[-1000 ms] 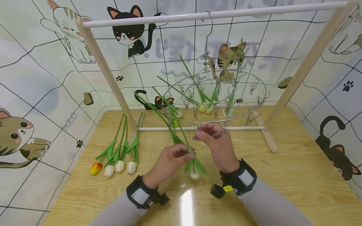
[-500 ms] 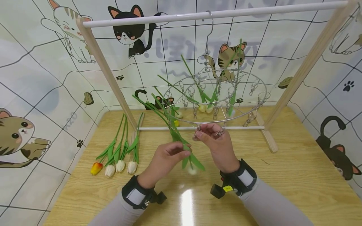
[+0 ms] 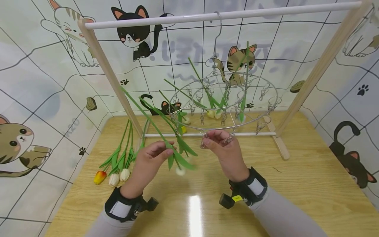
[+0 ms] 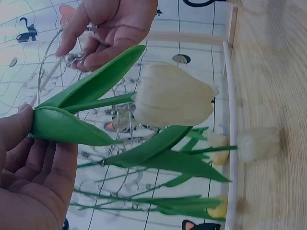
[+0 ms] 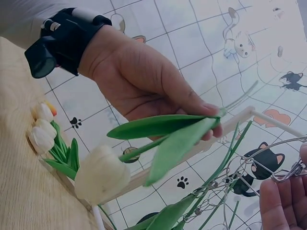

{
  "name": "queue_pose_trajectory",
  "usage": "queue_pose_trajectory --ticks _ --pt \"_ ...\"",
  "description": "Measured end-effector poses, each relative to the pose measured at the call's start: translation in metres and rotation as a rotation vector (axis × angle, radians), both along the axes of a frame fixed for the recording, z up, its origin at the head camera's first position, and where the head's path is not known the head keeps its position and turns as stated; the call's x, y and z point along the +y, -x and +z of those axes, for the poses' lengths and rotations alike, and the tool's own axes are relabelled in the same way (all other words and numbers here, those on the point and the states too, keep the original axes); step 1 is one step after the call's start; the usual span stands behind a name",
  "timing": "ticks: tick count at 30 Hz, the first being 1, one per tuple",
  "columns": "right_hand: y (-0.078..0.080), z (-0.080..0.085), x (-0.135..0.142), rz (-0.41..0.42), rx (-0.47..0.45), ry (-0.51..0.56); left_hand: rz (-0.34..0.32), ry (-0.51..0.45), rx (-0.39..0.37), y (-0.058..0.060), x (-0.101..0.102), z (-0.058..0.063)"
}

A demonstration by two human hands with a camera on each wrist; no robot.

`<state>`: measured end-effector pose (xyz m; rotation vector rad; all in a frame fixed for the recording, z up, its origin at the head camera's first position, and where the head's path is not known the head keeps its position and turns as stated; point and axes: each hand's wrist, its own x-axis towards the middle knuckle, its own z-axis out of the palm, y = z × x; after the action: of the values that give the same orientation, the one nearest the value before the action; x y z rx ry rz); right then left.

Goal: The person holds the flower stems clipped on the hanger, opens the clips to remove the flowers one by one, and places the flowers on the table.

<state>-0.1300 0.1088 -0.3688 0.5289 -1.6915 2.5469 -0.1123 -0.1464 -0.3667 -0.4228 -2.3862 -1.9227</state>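
Observation:
My left hand (image 3: 148,164) pinches an artificial white tulip (image 4: 172,93) by its stem where the leaves begin. The bloom points down and toward me, and the stem slants up to the left. My right hand (image 3: 226,151) holds a wire clip (image 3: 204,141) on the near edge of a round metal clip hanger (image 3: 207,127). The tulip is to the left of that clip, apart from it. Another white tulip (image 4: 259,143) hangs head down from the hanger's left side. More tulips, with yellow (image 3: 210,114) and white heads, hang at the back.
A rack with a white top bar (image 3: 165,20) and wooden legs (image 3: 319,69) carries the hanger. On the table at left lie an orange-yellow tulip (image 3: 100,177) and white tulips (image 3: 114,179), partly behind my left hand. Cat-patterned walls (image 3: 183,42) enclose the table.
My left hand has moved left with the white tulip, away from my right hand, and the stem now slants further left. The right hand keeps its place at the clip.

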Motion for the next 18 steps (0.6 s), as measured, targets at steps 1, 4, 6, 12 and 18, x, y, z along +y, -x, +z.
queue_pose_trajectory --ticks 1,4,6,12,18 --pt "0.000 0.000 0.000 0.000 -0.003 0.000 0.020 0.017 -0.003 0.000 -0.004 0.001" --pt "0.000 0.000 0.000 0.003 -0.004 0.001 0.066 0.072 -0.009 0.001 -0.017 0.000" --pt "-0.001 0.000 0.000 0.005 -0.004 -0.001 0.087 0.107 -0.014 0.002 -0.026 -0.001" --pt "-0.001 0.001 -0.001 0.012 -0.009 -0.014 0.131 0.165 -0.099 0.007 -0.045 -0.005" --pt "0.000 -0.001 -0.002 0.020 -0.012 -0.016 0.224 0.282 -0.226 0.018 -0.055 -0.008"
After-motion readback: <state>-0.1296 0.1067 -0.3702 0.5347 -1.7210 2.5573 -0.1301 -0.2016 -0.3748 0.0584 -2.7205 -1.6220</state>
